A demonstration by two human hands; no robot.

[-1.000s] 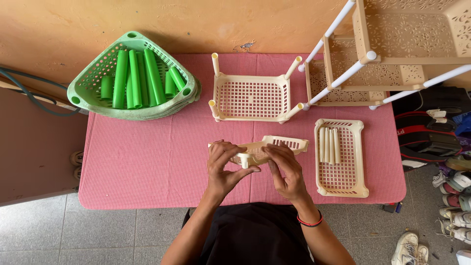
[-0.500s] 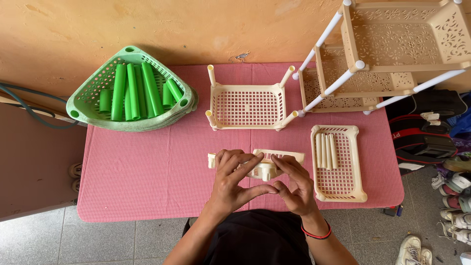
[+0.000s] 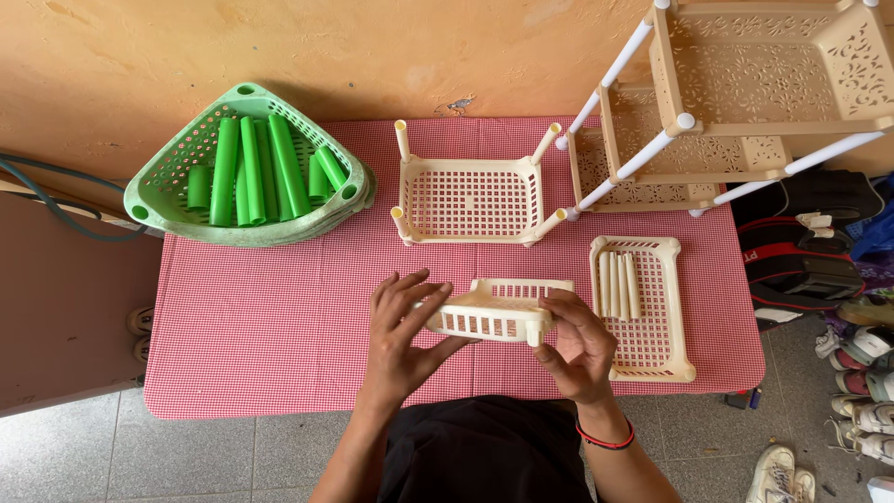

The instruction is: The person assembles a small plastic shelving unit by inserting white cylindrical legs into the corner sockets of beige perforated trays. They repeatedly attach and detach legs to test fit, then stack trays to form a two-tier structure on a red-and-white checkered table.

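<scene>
cream perforated plastic tray (image 3: 498, 312) held tilted just above the red checked worktop (image 3: 261, 326) | left hand (image 3: 402, 335) grip clamped on tray's left end | right hand (image 3: 579, 345) grip clamped on its right corner (red wristband) | behind tray: cream plastic basket with corner posts (image 3: 470, 197) | right of tray: flat cream tray holding cream tubes (image 3: 652, 312)
</scene>
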